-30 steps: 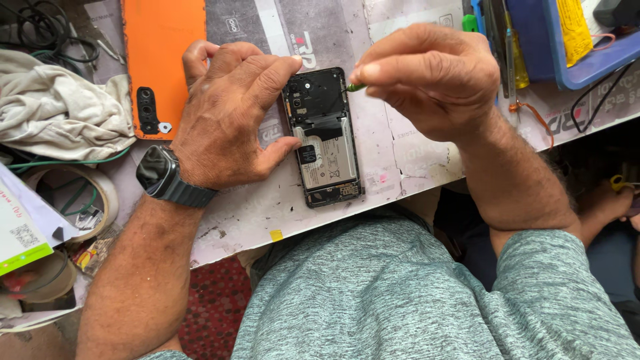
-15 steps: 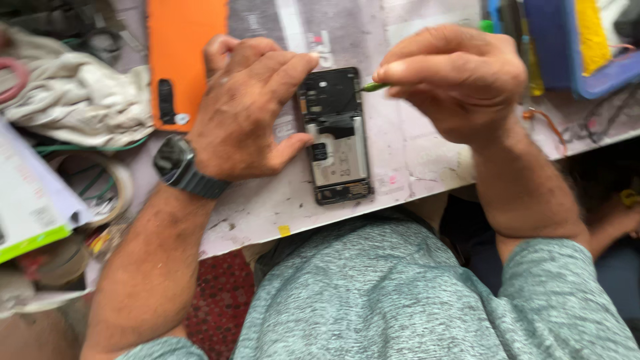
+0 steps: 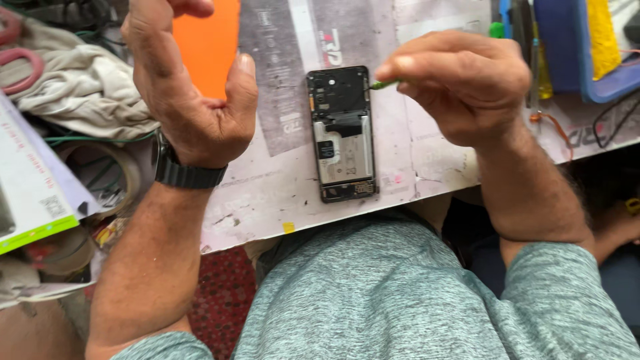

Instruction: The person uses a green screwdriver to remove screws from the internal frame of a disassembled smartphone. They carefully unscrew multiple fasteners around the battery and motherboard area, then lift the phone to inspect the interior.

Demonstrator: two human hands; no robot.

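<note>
Opened phone (image 3: 342, 133) lay flat on the worn mat (image 3: 427, 153), long axis running away from the person, camera end far, bottom end close to the mat's near edge. Right hand (image 3: 460, 87) pinched a thin green tool (image 3: 385, 85) at the phone's upper right corner. Left hand (image 3: 190, 87) hung raised, loosely open, holding nothing, above the orange back cover (image 3: 210, 47). Bare mat lay on both sides of the phone.

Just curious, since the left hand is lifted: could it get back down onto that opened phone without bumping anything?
Probably yes. The left hand hangs raised beside the opened phone, and only bare work mat lies between them. The right hand holds a green tool at the phone's top right edge, away from that path.
</note>
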